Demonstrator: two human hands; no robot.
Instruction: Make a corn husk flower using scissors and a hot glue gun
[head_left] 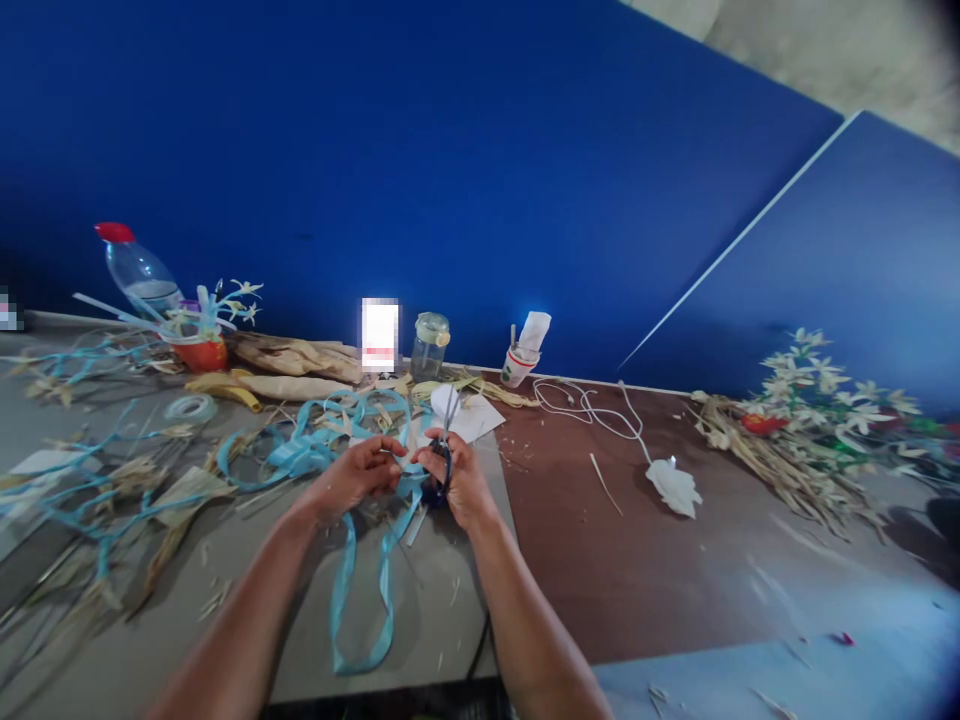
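Note:
My right hand (463,480) is closed around a pair of scissors (449,410), its dark handles against the palm and its blades pointing up and away. Right beside it, my left hand (367,470) has its fingertips drawn together in a pinch. Something small and pale lies between the two hands, too small to name. A light-blue ribbon (387,590) hangs in a long loop below the hands onto the grey table, its upper end partly hidden behind them. More blue ribbon (300,452) lies in loose curls just beyond my left hand.
Blue stems with dried pieces (105,530) spread over the left. Behind stand a water bottle (142,270), an orange pot (199,352), a glass jar (430,348) and a white cup (519,367). A white cable (600,412) and dried flower bunches (787,450) lie rightward.

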